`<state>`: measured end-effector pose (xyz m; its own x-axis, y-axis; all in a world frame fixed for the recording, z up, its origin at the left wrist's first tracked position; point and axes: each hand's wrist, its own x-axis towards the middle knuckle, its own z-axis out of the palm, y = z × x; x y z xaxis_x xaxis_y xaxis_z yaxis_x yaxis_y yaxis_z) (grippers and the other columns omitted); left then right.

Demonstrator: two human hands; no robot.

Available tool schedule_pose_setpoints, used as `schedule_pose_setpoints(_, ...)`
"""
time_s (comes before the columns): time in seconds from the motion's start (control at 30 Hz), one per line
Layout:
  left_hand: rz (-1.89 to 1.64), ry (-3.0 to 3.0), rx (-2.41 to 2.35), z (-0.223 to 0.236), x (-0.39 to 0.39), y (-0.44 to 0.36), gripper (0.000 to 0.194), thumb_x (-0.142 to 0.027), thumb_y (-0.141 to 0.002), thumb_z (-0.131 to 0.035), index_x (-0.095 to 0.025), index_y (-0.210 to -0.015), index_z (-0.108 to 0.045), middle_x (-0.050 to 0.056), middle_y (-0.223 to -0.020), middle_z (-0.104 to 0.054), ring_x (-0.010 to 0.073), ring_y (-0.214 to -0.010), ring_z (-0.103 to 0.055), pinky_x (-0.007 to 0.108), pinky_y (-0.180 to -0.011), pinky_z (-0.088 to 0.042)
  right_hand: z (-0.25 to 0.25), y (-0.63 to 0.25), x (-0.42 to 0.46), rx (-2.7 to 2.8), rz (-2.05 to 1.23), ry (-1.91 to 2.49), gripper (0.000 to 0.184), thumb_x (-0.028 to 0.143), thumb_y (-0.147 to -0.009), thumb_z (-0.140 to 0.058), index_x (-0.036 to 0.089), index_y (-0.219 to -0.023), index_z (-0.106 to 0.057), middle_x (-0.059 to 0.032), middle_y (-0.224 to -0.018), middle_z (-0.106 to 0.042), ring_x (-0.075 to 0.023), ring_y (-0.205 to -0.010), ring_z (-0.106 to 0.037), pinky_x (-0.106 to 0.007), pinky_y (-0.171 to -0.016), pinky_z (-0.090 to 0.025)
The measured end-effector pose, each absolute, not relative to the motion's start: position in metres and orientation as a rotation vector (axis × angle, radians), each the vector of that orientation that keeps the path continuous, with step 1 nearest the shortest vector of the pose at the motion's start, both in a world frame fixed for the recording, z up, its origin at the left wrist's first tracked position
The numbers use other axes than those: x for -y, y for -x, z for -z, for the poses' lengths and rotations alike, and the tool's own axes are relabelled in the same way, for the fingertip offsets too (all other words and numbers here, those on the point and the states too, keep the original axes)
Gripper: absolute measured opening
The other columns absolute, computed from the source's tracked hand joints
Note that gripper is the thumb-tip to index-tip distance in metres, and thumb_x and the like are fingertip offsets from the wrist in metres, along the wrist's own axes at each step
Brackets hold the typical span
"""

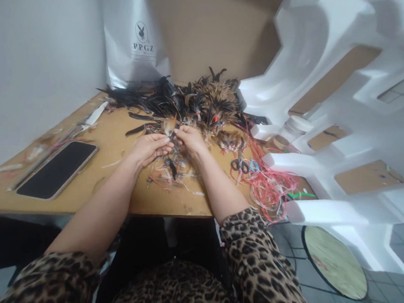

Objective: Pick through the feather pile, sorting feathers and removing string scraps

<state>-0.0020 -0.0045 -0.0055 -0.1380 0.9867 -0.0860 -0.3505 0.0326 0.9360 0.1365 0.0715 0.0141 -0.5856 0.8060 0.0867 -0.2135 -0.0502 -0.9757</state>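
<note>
Both hands meet over the middle of the table [118, 129]. My left hand [152, 147] is closed in a pinch at the base of a small brown feather [169, 126]. From the right, my right hand [189, 139] pinches close to the same spot, its fingertips nearly touching the left ones; the feather's lower end is hidden between them. Just below lie loose feather scraps [172, 167]. Behind the hands spreads a pile of long black feathers [157, 97], with bundled brown feathers [224, 99] to its right.
Scissors [239, 165] lie right of my hands, beside tangled pink string [270, 189]. A phone [57, 168] rests at the left. White foam packing [303, 61] rises along the right side. A white bag [127, 35] stands at the back.
</note>
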Motion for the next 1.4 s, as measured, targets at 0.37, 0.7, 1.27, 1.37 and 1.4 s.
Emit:
schedule_pose_setpoints(0.37,-1.400,-0.928,-1.132,0.007,0.004,-0.001,0.022,-0.023,-0.063,-0.076,-0.010,-0.078,-0.066,0.008,-0.069,-0.070,0.0098,-0.053,-0.064,0.016,-0.051,-0.051,-0.016,-0.132,-0.065,1.521,-1.556,0.773,0.022,0.024,-0.072,-0.062,0.016,-0.058,-0.046,0.0095,-0.038,-0.041,-0.0027,-0.036,-0.032,-0.017,-0.039,-0.023)
schedule_pose_setpoints(0.7,-1.594,-0.732,-1.059,0.004,0.002,0.003,0.014,-0.020,-0.070,-0.070,-0.012,-0.079,-0.063,0.007,-0.075,-0.071,0.0110,-0.063,-0.066,0.018,-0.057,-0.051,-0.011,-0.129,-0.067,1.595,-1.387,0.738,0.023,0.034,-0.070,-0.066,0.014,-0.081,-0.061,0.0029,-0.065,-0.060,-0.0059,-0.053,-0.047,-0.020,-0.054,-0.038)
schedule_pose_setpoints(1.27,-1.596,-0.620,-0.980,0.005,0.001,0.005,0.014,-0.016,-0.064,-0.073,-0.012,-0.074,-0.064,0.003,-0.069,-0.068,0.0080,-0.061,-0.062,0.018,-0.059,-0.050,-0.018,-0.137,-0.048,2.341,-0.150,0.771,0.025,0.040,-0.087,-0.049,0.019,-0.090,-0.061,-0.0054,-0.093,-0.064,-0.0189,-0.093,-0.054,-0.033,-0.086,-0.031)
schedule_pose_setpoints(1.37,-1.628,-0.652,-0.993,0.005,0.002,0.006,0.017,-0.017,-0.061,-0.076,-0.012,-0.073,-0.064,0.003,-0.070,-0.068,0.0078,-0.062,-0.062,0.017,-0.059,-0.050,-0.019,-0.136,-0.048,2.277,-0.329,0.738,0.021,0.037,-0.083,-0.054,0.018,-0.088,-0.063,-0.0046,-0.092,-0.064,-0.0174,-0.092,-0.055,-0.032,-0.086,-0.034)
schedule_pose_setpoints(1.4,-1.643,-0.668,-0.997,0.005,0.002,0.006,0.017,-0.018,-0.061,-0.076,-0.012,-0.073,-0.065,0.003,-0.070,-0.068,0.0077,-0.062,-0.062,0.016,-0.059,-0.049,-0.019,-0.136,-0.049,2.233,-0.432,0.719,0.020,0.035,-0.081,-0.056,0.018,-0.087,-0.063,-0.0044,-0.092,-0.064,-0.0162,-0.090,-0.056,-0.030,-0.085,-0.036)
